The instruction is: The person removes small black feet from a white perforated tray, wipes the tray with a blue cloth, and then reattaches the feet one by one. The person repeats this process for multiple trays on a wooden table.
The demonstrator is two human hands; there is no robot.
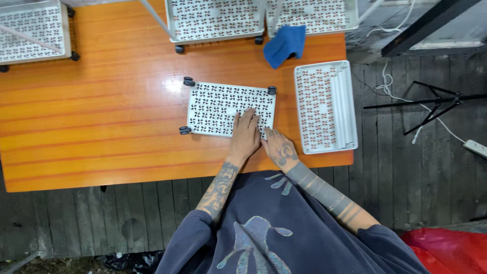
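Both hands were on the upside-down white tray (223,104): left hand (245,136) lay flat, fingers spread; right hand (279,149) pinched its near corner. Three little wheels were on; that corner showed none.

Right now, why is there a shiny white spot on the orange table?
Head view: a lamp overhead glares off the glossy table, making the bright patch beside the white tray; the hands, left and right, look sharp, and the floor at the edges is dimmer.
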